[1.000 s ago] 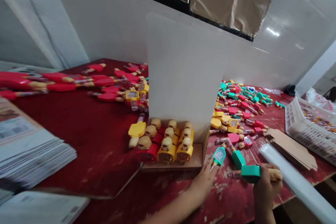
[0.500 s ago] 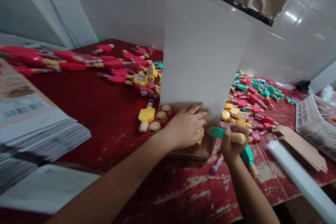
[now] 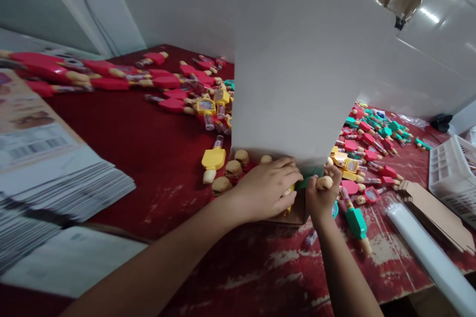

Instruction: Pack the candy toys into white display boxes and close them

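An open box with a tall raised white flap (image 3: pixel 290 69) stands on the red table. Over its opening lies my left hand (image 3: pixel 269 188), fingers spread on the toys inside, a yellow one (image 3: pixel 290 198) partly hidden beneath them. My right hand (image 3: pixel 323 190) is wrapped round a green toy (image 3: pixel 308 178) with a tan head, at the box's right edge; its green part is inside. Several tan heads (image 3: pixel 233 169) show at the box's left side. A yellow toy (image 3: pixel 213 158) lies left of the box, and another green toy (image 3: pixel 357 223) lies to the right of my right hand.
Red toys (image 3: pixel 111 83) spread along the back left; mixed toys (image 3: pixel 372 133) lie at the right. Printed flat sheets (image 3: pixel 48 143) are stacked left. Cardboard pieces (image 3: pixel 435 213), a clear plastic roll (image 3: pixel 427 257) and a white basket (image 3: pixel 451 173) are at the right.
My right hand has moved the green toy left and into the box's right side. My left hand remains over the box. The whole view has shifted slightly.
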`<state>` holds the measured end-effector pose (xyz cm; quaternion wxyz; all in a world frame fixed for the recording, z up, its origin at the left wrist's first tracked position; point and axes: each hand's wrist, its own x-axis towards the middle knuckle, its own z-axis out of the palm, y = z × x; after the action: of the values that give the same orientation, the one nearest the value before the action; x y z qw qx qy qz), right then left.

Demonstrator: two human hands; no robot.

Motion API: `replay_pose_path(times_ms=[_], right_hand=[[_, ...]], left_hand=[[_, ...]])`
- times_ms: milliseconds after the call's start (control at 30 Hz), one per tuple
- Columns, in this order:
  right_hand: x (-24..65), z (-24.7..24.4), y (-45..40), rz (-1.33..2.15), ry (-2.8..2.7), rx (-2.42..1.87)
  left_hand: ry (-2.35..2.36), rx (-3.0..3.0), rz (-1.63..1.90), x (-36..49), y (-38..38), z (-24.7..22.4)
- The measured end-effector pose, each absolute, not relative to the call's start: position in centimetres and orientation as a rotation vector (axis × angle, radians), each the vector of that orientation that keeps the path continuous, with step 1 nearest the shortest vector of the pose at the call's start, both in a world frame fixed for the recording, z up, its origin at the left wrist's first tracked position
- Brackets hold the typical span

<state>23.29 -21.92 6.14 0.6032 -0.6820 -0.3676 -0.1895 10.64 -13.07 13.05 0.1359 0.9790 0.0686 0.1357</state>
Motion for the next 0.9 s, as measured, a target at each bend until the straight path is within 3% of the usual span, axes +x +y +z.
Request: replay_pose_path(times_ms=[433,700,900], right_hand=[[24.0,7.6,-21.9,-0.356,-1.033,-1.792],[24.5,5.0,-21.9,-0.512,-1.261,-1.732],[26.6,5.1,-24.8,-0.314,-1.293,-1.806]], left_hand=[[0.207,2.719,0.537,10.3,-13.4,13.2],[0.074,2.918,0.378,10.8,-13.6,13.2],[0.136,3.103,0.210,11.6,-14.6,13.2]])
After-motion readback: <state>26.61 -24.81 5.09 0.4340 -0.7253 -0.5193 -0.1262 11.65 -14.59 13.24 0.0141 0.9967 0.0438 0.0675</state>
